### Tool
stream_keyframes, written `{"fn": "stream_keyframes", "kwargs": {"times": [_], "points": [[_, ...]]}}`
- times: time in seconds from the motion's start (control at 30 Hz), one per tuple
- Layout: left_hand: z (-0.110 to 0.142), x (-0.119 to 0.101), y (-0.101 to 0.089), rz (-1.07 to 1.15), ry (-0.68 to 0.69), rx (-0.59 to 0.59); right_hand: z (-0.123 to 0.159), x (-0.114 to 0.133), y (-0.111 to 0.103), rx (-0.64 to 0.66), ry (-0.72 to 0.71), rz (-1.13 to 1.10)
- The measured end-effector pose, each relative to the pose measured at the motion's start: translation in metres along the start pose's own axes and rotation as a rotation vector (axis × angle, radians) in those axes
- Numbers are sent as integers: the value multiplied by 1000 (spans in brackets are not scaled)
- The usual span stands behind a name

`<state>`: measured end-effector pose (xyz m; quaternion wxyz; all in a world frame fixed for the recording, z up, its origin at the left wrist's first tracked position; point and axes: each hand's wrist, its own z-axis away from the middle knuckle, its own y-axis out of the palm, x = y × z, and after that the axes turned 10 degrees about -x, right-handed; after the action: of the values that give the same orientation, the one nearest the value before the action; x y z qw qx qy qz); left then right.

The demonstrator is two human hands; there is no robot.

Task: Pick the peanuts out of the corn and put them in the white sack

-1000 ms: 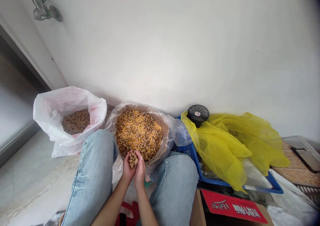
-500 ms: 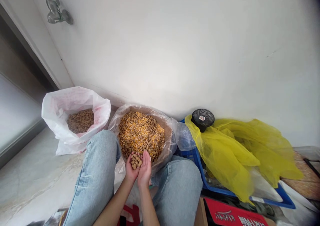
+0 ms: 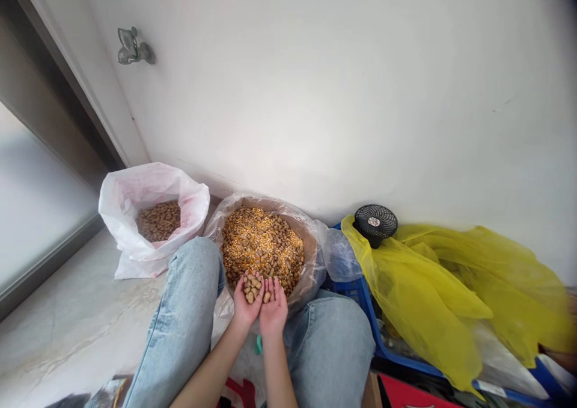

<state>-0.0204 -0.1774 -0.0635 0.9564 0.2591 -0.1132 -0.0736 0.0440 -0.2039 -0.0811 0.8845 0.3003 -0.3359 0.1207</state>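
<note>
My left hand (image 3: pixel 247 304) is cupped palm up around a small heap of unshelled peanuts (image 3: pixel 253 286). Pressed beside it, my right hand (image 3: pixel 274 312) also faces up, its fingers stretched forward, with a peanut (image 3: pixel 267 297) or two resting on its inner side. Both hands are over the near edge of a clear plastic bag (image 3: pixel 315 267). Inside that bag lies a mix of yellow corn kernels (image 3: pixel 252 223) and unshelled peanuts. To the left, a white sack (image 3: pixel 118 216) stands with its mouth wide, holding more peanuts (image 3: pixel 158 220).
My knees in jeans (image 3: pixel 193 300) flank the clear bag. On the right, a blue crate (image 3: pixel 383 353) carries yellow mesh (image 3: pixel 419 300) and a small black fan (image 3: pixel 375 223). A red printed box (image 3: pixel 406 393) sits below. Behind is a white wall (image 3: pixel 315 95) with a tap (image 3: pixel 135 48).
The hands have parted slightly, and the right hand has turned flatter, palm up. The peanuts now lie mostly in the left hand. The view has shifted, moving the scene rightward.
</note>
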Motion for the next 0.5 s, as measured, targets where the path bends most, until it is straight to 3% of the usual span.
{"fn": "stream_keyframes", "kwargs": {"times": [0.13, 0.3, 0.4, 0.5], "points": [[16, 2, 21, 52, 12, 6, -9, 0, -11, 25, 95, 15], [46, -4, 70, 126, 23, 106, -16, -3, -37, 38, 135, 113], [62, -25, 105, 185, 41, 229, -21, -5, -47, 17, 192, 143], [69, -65, 136, 246, 156, 335, -21, -5, -45, -82, 243, 152]]}}
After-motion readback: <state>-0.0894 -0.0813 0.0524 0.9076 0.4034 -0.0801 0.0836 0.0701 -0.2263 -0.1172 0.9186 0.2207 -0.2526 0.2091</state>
